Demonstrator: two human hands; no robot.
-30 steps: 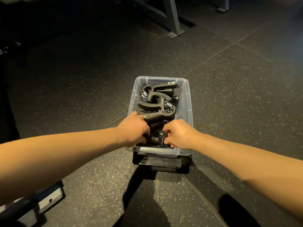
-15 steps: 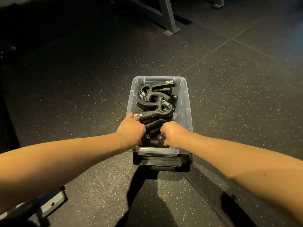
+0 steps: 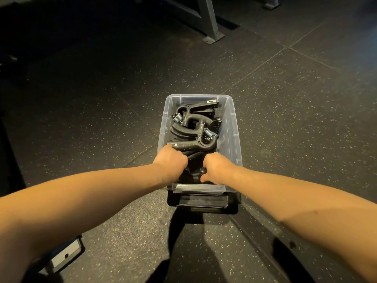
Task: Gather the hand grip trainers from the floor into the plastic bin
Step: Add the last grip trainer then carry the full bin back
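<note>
Speckled floor (image 3: 102, 99) | clear bin (image 3: 234, 139), black sprung trainers (image 3: 193, 127) | L hand (image 3: 170, 160), R hand (image 3: 217, 167): fingers curled, hold unclear

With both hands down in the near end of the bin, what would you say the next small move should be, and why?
Probably release and lift both hands straight out. The left hand and right hand rest on the nearest grip trainers, which already lie inside the plastic bin with the other trainers; their fingers are hidden, so any grip is unclear.

A grey metal frame leg (image 3: 207, 19) stands at the far side, and a grey plate (image 3: 61, 256) with 1 hole lies at the near left.
</note>
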